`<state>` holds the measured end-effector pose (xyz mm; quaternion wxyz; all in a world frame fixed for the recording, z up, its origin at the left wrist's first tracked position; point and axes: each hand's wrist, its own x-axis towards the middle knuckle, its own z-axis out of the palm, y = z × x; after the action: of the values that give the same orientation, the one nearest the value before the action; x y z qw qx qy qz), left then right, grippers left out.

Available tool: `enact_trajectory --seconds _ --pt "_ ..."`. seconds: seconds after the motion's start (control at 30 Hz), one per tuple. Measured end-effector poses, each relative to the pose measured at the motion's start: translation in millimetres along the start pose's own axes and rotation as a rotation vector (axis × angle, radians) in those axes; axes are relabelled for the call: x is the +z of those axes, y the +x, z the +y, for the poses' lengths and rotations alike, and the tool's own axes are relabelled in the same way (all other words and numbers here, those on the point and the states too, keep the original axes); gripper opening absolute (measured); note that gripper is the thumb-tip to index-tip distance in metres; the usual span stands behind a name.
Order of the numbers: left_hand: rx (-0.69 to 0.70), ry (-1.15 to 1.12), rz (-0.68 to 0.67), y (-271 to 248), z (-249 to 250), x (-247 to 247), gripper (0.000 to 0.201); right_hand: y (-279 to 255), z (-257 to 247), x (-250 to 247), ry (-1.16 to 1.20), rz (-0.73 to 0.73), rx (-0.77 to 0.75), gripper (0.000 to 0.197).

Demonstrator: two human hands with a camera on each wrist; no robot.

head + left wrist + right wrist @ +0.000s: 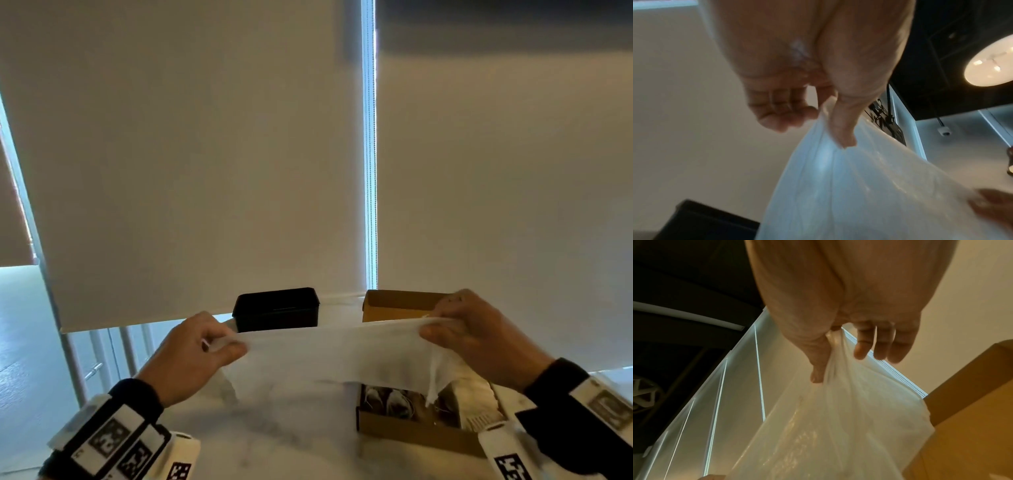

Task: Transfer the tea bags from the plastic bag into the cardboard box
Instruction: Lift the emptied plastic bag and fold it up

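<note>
I am holding the plastic bag (pixel 329 353) stretched out flat between my two hands, up in the air above the counter (pixel 274 428), so that its long axis is running left to right across my view and its loose lower edge is hanging down toward the counter. My left hand (pixel 195 356) is pinching the bag's left end: in the left wrist view my thumb is pressing the film against the side of my forefinger while my other fingers (pixel 777 112) are curling in toward the palm. My right hand (pixel 479 339) is pinching the right end in the same way, thumb pressing into the gathered film, with the remaining fingers (pixel 877 344) hanging beside the bag without touching it. The bag's right part is hanging over the open cardboard box (pixel 411 431), which is sitting on the counter below my right hand; inside it tea bags (pixel 387 401) are lying, seen under the bag's lower edge. Whether anything is inside the bag I cannot tell. At the counter's far edge a black container (pixel 277 308) is standing, and to its right a second, open cardboard carton (pixel 394 305), both in front of the drawn roller blinds (pixel 205 154).
</note>
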<state>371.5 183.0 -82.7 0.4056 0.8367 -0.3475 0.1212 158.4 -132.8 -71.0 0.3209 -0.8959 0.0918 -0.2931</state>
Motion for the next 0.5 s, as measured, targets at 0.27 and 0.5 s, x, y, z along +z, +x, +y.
enact_trajectory --seconds 0.27,0.5 --pt "0.421 0.053 -0.272 -0.9 76.5 23.7 0.018 21.9 -40.9 5.6 -0.119 -0.102 -0.236 0.013" --pt "0.189 -0.081 -0.273 29.8 91.9 46.8 0.042 28.6 -60.5 9.3 -0.026 0.355 -0.089 0.033"
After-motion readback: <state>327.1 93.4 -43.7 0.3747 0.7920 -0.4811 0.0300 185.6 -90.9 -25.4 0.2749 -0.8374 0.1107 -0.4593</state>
